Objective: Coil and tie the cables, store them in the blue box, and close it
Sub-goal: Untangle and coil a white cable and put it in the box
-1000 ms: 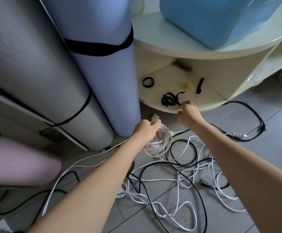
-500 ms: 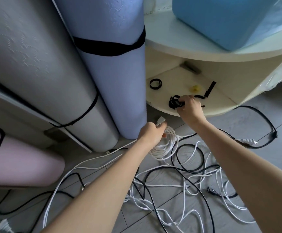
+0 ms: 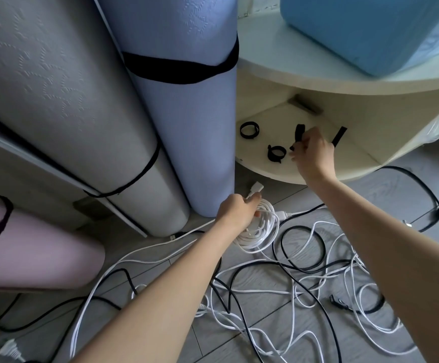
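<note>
My left hand point(image 3: 238, 211) grips a coiled white cable point(image 3: 259, 229) just above the floor, its white plug point(image 3: 256, 188) sticking up past my fingers. My right hand point(image 3: 313, 153) reaches onto the lower shelf point(image 3: 262, 169) and pinches a black strap tie point(image 3: 299, 132), lifted off the shelf. Two looped black ties point(image 3: 249, 130) point(image 3: 276, 152) and a straight one point(image 3: 338, 136) lie on the shelf. The blue box point(image 3: 365, 30) stands on the shelf top at upper right. Loose white and black cables point(image 3: 299, 281) tangle across the floor below my arms.
Rolled mats stand at left: a grey one point(image 3: 63, 95) and a lilac one point(image 3: 187, 100), both bound with black straps, and a pink one point(image 3: 29, 255) lying on the floor. A black cable point(image 3: 428, 195) loops along the floor at right. A white plug point(image 3: 10, 352) lies at bottom left.
My right hand moved from the shelf's front edge into the pile of black ties and lifted one strap out. My left hand kept hold of the white coil.
</note>
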The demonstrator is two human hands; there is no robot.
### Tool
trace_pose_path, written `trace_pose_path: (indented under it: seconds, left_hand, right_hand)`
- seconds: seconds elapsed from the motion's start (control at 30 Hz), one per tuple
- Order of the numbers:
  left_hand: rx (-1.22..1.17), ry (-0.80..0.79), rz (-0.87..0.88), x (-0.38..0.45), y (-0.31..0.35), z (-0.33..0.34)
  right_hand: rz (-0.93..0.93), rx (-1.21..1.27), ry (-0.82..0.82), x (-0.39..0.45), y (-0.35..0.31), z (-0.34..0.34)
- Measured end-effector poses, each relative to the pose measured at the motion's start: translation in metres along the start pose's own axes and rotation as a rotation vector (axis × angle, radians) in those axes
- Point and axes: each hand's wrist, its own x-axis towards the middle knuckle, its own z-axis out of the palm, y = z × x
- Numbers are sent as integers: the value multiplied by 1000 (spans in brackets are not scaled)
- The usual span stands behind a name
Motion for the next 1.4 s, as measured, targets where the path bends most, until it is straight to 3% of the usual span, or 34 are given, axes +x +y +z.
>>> trace_pose_path:
  seconds: [0.23, 0.37, 0.53, 0.63, 0.73, 0.87, 1.07, 1.17, 1.4]
  left_hand:
    - [-91, -50, -49, -11, 6, -5]
    - [-88, -140, -114, -35, 20, -22]
    - [-346, -277, -114, -84, 34, -66]
    - [-519, -409, -34, -136, 60, -102]
    - [-423, -440, 141, -189, 86, -127]
    - [-340, -546, 141, -258, 105, -151]
    - [-392, -635, 162, -312, 100, -155]
    - [-377, -688, 174, -321, 92, -149]
    - [-471, -585, 239, -323, 83, -153]
  right_hand:
    - [33, 238, -56, -16, -16, -22]
    - [-79, 426, -442, -53, -50, -50]
    - [51, 702, -926, -91, -117, -109]
    - [-16, 659, -1102, -118, -164, -158]
    - [-116, 561, -1179, -146, -196, -199]
    - [-139, 585, -1170, -185, -219, -239]
    - [-183, 574, -882, -230, -226, -264]
    - [-206, 439, -756, -245, -221, -263]
    - [-373, 141, -395, -247, -231, -248]
